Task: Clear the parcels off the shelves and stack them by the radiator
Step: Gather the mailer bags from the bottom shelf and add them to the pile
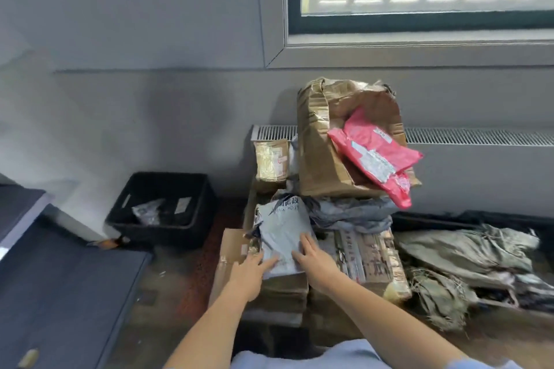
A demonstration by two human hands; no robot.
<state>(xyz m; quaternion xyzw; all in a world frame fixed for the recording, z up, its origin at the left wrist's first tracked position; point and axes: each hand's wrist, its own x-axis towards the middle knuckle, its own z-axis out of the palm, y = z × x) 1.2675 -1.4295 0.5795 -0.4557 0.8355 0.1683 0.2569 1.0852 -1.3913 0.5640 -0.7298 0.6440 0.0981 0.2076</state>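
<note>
A grey mailer bag point(281, 228) lies on top of flat cardboard boxes point(284, 290) in front of the radiator point(467, 141). My left hand point(248, 272) touches its near left edge with straight fingers. My right hand point(311, 257) rests flat on its near right part. Behind stands a tall crumpled brown parcel point(323, 141) with a pink mailer bag point(377, 156) leaning on it, over a dark grey bag point(353, 213). A small gold-taped box point(271, 162) stands at the left of the stack.
A black crate point(162, 207) with small items sits on the floor to the left. A dark blue surface point(60, 287) fills the near left. Greenish sacks point(467, 257) lie on the floor at the right. A printed carton point(371, 257) lies beside my right hand.
</note>
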